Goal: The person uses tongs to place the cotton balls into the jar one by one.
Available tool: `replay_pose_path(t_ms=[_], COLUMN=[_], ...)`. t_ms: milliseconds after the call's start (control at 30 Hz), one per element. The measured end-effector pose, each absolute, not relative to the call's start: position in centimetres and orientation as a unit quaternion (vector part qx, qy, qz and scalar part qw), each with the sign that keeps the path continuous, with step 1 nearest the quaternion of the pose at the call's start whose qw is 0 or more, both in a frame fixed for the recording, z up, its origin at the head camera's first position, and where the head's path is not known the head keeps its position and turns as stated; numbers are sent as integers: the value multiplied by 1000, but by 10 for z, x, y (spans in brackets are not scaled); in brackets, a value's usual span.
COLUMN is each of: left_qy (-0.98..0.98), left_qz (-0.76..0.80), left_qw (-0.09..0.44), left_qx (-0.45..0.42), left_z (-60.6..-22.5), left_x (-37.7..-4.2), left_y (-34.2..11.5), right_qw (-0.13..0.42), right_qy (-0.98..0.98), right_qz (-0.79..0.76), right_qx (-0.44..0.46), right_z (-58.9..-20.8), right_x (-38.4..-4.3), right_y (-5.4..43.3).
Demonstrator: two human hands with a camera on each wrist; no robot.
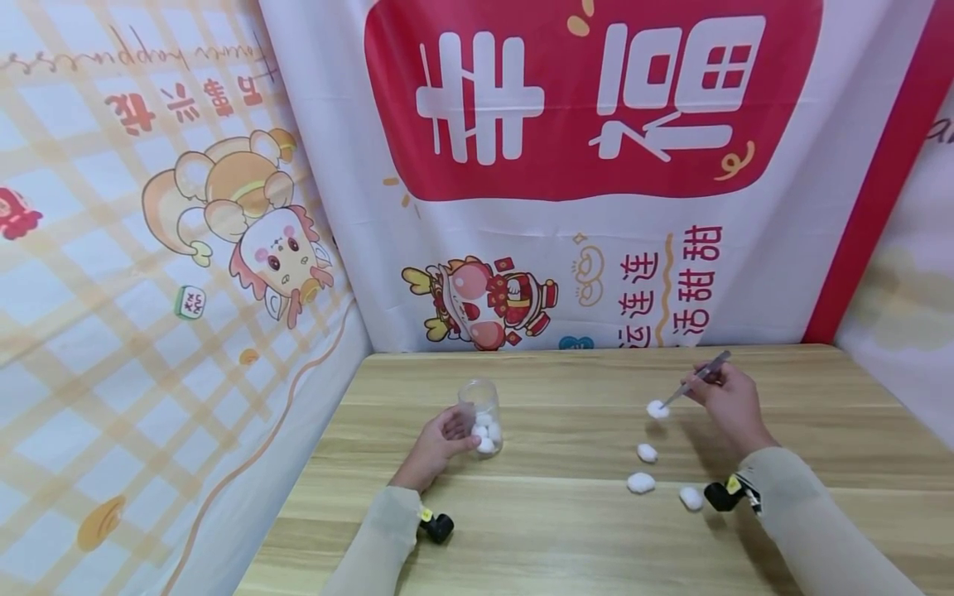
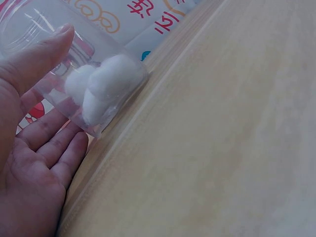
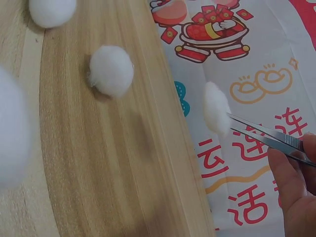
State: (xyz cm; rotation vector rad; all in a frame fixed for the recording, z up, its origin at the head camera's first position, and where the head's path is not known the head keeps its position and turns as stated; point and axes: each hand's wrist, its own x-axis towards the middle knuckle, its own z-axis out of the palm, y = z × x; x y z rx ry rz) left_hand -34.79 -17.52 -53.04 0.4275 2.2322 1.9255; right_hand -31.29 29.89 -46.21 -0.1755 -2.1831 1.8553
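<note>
A clear plastic jar [image 1: 480, 406] with several white cotton balls [image 2: 106, 84] inside stands on the table. My left hand [image 1: 440, 447] holds it from the left side, thumb across the near wall and other fingers lower and behind it. In my right hand [image 1: 734, 406] is a pair of metal tweezers [image 3: 271, 138]. Their tips pinch one cotton ball [image 3: 216, 109], lifted above the tabletop. Below it lie three loose cotton balls: one in the middle [image 1: 647, 453], one to the left [image 1: 641, 483] and one near the right wrist [image 1: 691, 498].
The wooden table [image 1: 551, 538] ends at the back against a printed cloth [image 1: 596, 248]. Another patterned cloth [image 1: 171, 348] hangs along the left side. A small black camera [image 1: 437, 527] sits on the left wrist and another camera [image 1: 723, 495] on the right.
</note>
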Motion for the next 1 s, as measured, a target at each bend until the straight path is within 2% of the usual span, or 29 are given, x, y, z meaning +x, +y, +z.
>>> replay_pose_path(t_ms=[1000], left_qy=[753], left_qz=[638], left_qw=[76], left_qx=[141], left_z=[-534], left_x=[-350], left_y=[-175], right_qw=[141], right_qy=[-727], right_qz=[669], right_qx=[-59], right_z=[-449], right_x=[-320], right_y=[284])
